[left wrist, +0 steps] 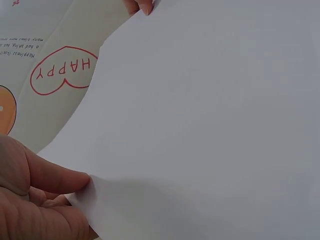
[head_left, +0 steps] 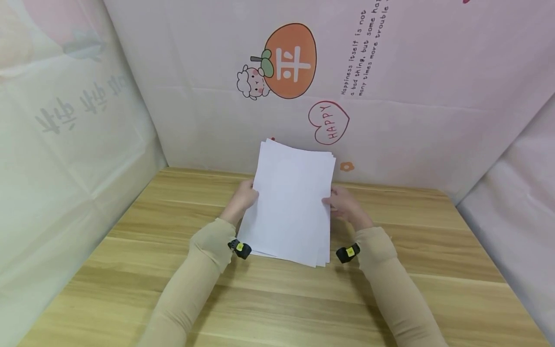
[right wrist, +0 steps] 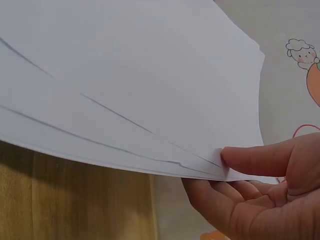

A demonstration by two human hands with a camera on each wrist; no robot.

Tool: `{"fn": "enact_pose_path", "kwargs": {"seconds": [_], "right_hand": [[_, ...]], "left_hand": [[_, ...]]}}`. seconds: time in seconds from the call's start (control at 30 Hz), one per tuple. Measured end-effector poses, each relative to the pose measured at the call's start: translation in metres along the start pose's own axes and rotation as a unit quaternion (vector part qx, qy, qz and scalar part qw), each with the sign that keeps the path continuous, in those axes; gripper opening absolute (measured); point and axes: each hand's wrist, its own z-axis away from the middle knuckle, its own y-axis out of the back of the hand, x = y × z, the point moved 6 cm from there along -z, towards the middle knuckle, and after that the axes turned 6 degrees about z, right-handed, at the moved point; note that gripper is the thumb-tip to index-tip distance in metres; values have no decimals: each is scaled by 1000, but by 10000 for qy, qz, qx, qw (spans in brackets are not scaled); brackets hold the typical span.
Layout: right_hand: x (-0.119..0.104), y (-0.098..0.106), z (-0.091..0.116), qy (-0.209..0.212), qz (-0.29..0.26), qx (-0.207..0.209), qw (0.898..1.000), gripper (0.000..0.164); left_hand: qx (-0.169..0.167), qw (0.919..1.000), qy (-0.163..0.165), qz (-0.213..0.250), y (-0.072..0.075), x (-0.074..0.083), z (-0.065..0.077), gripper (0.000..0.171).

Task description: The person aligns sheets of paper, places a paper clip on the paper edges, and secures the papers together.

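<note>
Between both hands is a stack of white paper sheets (head_left: pixel 288 202), blank on top, its edges slightly uneven at the corners. The left hand (head_left: pixel 244 196) pinches the stack's left edge, thumb on top and fingers beneath. On the opposite edge the right hand (head_left: pixel 345 205) grips it the same way. In the right wrist view, the sheets (right wrist: pixel 140 75) fan apart a little along the near edge, with the thumb pressing on top. The left wrist view has the paper (left wrist: pixel 200 110) bending near the thumb. Fingers under the stack are mostly hidden.
A wood-grain table (head_left: pixel 277 303) lies below the paper. Behind it rises a pale printed cloth backdrop (head_left: pixel 195 120) with an orange fruit drawing and a red heart. More cloth hangs at the left side (head_left: pixel 78 159) and right side (head_left: pixel 516 178).
</note>
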Motion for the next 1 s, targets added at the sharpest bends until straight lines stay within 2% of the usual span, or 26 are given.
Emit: {"fn": "enact_pose_path", "kwargs": {"seconds": [0.23,0.5,0.77,1.0], "right_hand": [[-7,2,5,82,76,127,9999,60],[-16,4,13,527,-15,270,9982,58],[-18,7,15,618,-41,562,9965,54],[-23,9,21,870,-162,689,9937,53]], "left_hand": [[197,9997,-129,8,2,7,5,49],[366,9985,-360,212,3,15,11,48],[450,9967,-572,362,2,25,17,50],[494,9944,-752,556,1,32,20,52]]}}
